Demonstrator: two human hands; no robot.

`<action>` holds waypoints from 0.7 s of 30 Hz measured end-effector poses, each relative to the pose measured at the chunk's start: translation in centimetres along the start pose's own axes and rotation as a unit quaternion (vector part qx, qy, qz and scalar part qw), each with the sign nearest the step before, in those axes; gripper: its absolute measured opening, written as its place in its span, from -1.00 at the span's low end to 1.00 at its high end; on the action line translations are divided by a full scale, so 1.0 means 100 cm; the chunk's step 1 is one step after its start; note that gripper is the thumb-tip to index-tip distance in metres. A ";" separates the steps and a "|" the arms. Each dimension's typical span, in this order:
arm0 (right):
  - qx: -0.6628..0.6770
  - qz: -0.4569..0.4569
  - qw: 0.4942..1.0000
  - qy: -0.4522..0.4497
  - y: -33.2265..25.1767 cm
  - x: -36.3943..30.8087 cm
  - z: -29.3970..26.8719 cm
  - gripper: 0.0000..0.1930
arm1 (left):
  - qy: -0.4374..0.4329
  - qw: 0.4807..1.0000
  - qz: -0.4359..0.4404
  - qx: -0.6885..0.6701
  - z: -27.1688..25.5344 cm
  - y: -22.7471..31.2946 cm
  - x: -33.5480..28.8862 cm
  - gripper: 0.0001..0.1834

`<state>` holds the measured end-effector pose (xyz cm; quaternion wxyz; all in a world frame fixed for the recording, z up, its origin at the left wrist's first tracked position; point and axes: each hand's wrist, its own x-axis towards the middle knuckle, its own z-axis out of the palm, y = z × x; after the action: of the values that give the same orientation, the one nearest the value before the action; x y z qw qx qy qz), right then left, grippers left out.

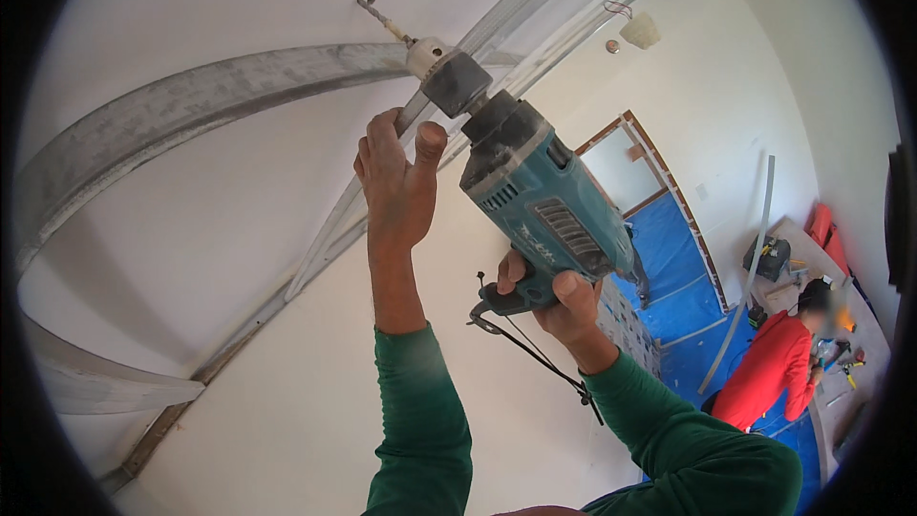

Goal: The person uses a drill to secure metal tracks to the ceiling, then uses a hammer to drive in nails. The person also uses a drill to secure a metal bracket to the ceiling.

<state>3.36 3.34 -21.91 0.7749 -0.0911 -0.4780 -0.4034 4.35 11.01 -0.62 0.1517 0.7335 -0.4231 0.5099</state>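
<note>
drill work overhead: right hand point(564, 301) clenched round the grip of a teal corded power drill point(535, 196), its bit point(382, 16) raised against the white ceiling point(239, 172). left hand point(396, 177) grasps a grey metal ceiling channel point(191, 86) just beside the chuck.

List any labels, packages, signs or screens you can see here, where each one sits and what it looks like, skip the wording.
Label on the teal drill: pale lettering printed along the grip side, just above the right hand; too small to make out.
Patterned boxes or tiles: a white stack with small dark marks, behind the right hand, on the blue floor sheet; whether they are packages is unclear.
No signs or screens show.
</note>
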 end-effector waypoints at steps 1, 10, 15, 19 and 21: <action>-0.001 0.000 1.000 -0.003 0.000 0.000 0.001 -0.28 | 0.006 1.000 0.005 -0.001 -0.001 -0.001 -0.001 0.25; -0.074 -0.031 0.997 -0.009 -0.003 -0.006 0.009 -0.41 | 0.006 1.000 -0.004 -0.020 -0.006 -0.002 -0.006 0.32; -0.112 -0.044 0.993 0.012 0.000 -0.011 0.010 -0.44 | 0.053 0.966 -0.072 -0.242 -0.007 0.050 -0.064 0.31; -0.153 0.003 0.987 0.043 -0.023 -0.013 -0.005 -0.36 | -0.057 0.823 -0.117 -0.552 0.007 0.108 -0.084 0.13; -0.190 -0.025 0.980 0.055 -0.032 -0.016 -0.006 -0.20 | -0.073 0.803 -0.159 -0.569 0.013 0.121 -0.075 0.07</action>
<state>1.13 1.81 -24.25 0.7585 -0.2020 -0.3511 -0.5105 -5.18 6.43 -10.30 0.5893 0.6073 -0.5250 0.0907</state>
